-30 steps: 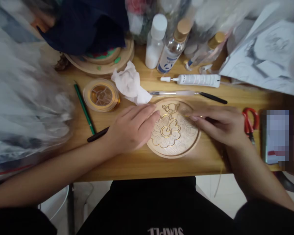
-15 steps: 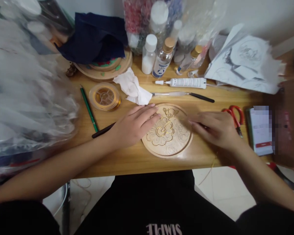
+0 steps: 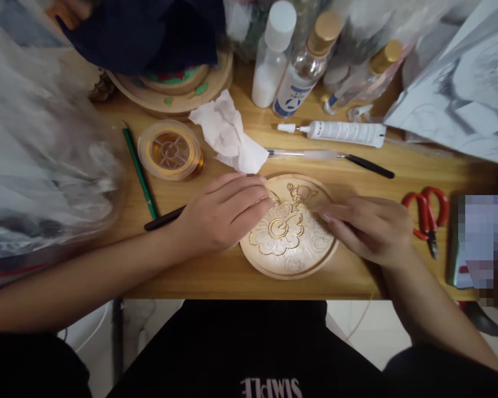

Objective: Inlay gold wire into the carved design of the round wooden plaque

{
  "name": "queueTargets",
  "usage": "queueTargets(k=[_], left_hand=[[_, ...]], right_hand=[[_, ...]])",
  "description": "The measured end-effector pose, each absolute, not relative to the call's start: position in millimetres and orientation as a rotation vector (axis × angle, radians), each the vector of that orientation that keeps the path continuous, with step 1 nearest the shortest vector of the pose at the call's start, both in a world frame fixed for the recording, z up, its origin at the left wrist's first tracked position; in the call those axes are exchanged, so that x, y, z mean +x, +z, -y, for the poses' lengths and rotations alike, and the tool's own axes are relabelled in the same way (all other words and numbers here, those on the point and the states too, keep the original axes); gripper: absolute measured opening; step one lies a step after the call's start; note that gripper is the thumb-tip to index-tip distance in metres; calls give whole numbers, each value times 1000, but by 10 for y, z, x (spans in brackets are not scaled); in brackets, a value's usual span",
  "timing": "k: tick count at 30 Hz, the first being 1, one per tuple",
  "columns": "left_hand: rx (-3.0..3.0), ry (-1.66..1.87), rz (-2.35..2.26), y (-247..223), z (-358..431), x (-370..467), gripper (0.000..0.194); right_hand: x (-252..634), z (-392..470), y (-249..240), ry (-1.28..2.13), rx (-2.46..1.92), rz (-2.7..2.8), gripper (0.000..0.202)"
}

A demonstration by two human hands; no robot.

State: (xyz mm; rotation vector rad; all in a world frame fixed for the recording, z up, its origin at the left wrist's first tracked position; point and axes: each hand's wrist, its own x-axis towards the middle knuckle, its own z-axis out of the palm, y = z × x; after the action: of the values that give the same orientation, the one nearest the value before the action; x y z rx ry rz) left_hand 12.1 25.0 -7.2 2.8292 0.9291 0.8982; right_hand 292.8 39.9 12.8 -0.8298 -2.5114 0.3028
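A round wooden plate (image 3: 269,265) lies near the table's front edge. Thin gold wire (image 3: 279,228) outlines a flower and a smaller figure on it, and pencil lines mark its right part. My left hand (image 3: 228,213) rests flat on the plate's left side, fingers stretched out. Over the right rim, my right hand (image 3: 365,226) is closed in a pinch, with thumb and forefinger close to the small figure. A loose gold strand (image 3: 362,318) hangs over the table edge below this hand. The bit between the fingertips is blurred and mostly hidden.
Behind the plate lie a crumpled tissue (image 3: 232,135), tweezers (image 3: 367,165) and a glue tube (image 3: 344,132), with bottles (image 3: 294,83) beyond. A wire spool (image 3: 170,152) and green pencil (image 3: 140,174) are left; red-handled snips (image 3: 427,215) and a phone (image 3: 477,243) right.
The view has moved closer and lower, so the objects appear larger and spread outward. Both hands keep nearly the same places on the plate; the right hand stays pinched.
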Motion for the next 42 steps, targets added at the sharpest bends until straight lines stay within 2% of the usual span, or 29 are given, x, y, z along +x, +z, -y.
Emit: queueTargets(k=[14,37,42], left_hand=[[2843,856,-917,-16,-274,113,10],[2846,808,-914,-38,-273,142,8],[2835,844,-909,-34,-280,161,3]], right_hand=[[2914,-388,129,445,-912,2485,19],[2886,-424,116,425,-835,2480,18],[2895,-415,107,427,-852,2485,20]])
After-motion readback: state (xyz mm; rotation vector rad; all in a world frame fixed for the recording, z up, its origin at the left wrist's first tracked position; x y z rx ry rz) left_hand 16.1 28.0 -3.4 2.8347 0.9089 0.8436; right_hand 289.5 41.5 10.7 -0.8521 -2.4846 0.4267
